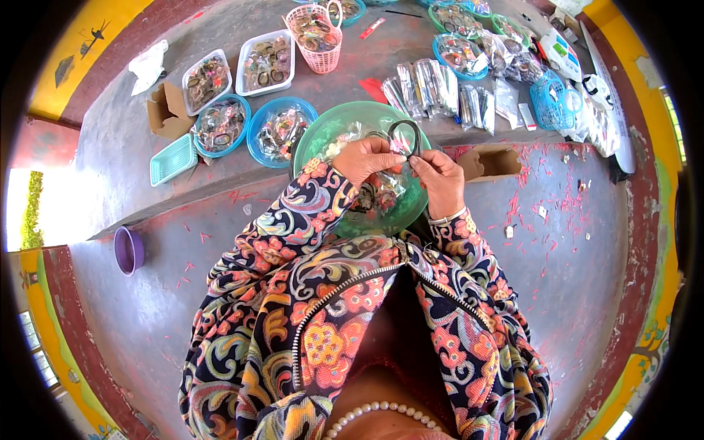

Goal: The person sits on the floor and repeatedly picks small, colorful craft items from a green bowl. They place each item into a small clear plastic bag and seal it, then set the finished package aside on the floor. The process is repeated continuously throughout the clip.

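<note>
Above a large green basin [317, 123], both my hands meet at a thin black looped band [418, 136]. My left hand [367, 160] pinches its lower end between thumb and fingers. Close beside it, my right hand [441, 180] is closed on the same end, its thumb and forefinger pressed together. The loop stands up from the fingertips. Under my hands the basin holds a jumble of small items in clear wrapping, some dark and some brightly coloured; my hands and sleeves cover part of them.
Blue basins [253, 143] and white trays [240, 82] of small wrapped goods stand left on the ledge, near a pink basket [323, 59]. Flat packets [425, 88] lie beyond the green basin. Right are a cardboard box [490, 163] and blue basket [550, 103]. A purple tub [129, 251] sits lower left.
</note>
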A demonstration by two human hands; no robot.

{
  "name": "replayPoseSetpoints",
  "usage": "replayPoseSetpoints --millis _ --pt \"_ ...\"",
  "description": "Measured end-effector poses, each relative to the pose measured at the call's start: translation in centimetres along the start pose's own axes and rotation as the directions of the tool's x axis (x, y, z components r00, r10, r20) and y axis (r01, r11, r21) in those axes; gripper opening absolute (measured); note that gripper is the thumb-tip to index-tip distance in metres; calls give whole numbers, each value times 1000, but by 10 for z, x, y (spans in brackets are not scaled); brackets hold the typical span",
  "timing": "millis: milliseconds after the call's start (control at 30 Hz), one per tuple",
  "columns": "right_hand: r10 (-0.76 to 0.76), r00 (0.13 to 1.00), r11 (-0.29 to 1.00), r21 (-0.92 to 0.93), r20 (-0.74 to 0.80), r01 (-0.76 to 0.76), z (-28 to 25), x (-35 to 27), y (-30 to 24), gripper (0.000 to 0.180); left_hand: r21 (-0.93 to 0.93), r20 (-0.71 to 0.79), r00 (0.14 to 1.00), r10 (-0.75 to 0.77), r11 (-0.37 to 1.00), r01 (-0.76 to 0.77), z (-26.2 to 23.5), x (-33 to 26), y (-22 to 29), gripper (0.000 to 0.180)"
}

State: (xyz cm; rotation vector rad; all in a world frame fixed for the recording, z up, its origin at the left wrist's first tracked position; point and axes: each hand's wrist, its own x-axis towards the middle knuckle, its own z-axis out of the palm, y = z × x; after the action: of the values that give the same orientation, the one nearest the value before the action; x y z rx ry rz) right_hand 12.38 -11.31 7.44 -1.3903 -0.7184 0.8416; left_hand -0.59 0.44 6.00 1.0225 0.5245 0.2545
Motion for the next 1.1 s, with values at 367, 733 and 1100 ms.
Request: replayPoseSetpoints --millis 367,733,1100 --pt "12 1000 999 50 -13 -11 5 2 -9 20 -22 -23 996 88 996 -88 -4 6 -10 11" --pt "101 994 975 194 36 -106 -8 5 -3 10 24 60 995 83 996 -85 -2 4 -9 19" --pt "163 972 974 132 170 -186 -10 7 -3 8 -250 -118 977 176 947 -201 -9 8 -7 12"
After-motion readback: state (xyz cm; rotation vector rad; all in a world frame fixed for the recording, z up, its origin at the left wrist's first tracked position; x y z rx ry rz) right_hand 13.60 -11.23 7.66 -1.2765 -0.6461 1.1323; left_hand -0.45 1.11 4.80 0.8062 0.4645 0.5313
